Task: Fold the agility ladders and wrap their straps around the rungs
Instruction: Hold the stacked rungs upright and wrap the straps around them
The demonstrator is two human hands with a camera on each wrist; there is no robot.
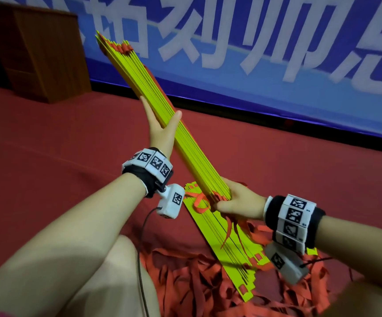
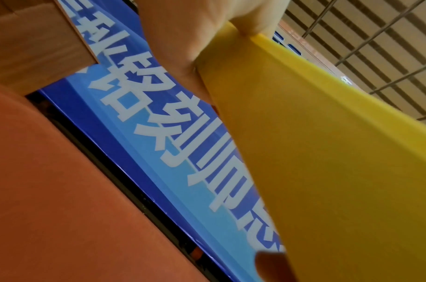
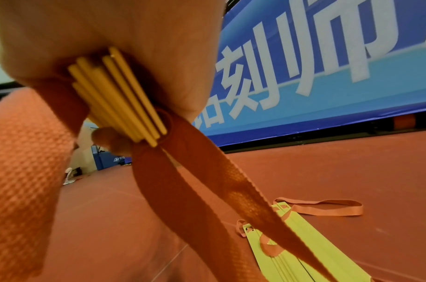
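I hold a bundle of yellow ladder rungs [image 1: 139, 72] slanted up off the floor, its top end tufted with red strap. My left hand [image 1: 160, 121] grips its middle, thumb on one side and fingers on the other; the left wrist view shows the flat yellow rung [image 2: 327, 152] filling the right half. My right hand [image 1: 233, 200] grips the bundle's lower end, where the rung ends [image 3: 118, 99] stick out of my fist. Red straps [image 3: 195, 181] hang from that end. A second stack of yellow rungs [image 1: 226, 239] lies flat on the floor below.
Loose red straps [image 1: 185, 287] are heaped on the red floor [image 1: 48, 133] between my knees. A blue banner [image 1: 277, 53] with white characters runs along the far edge. A brown wooden cabinet [image 1: 36, 49] stands at the back left. A black cable [image 1: 142, 248] hangs from my left wrist camera.
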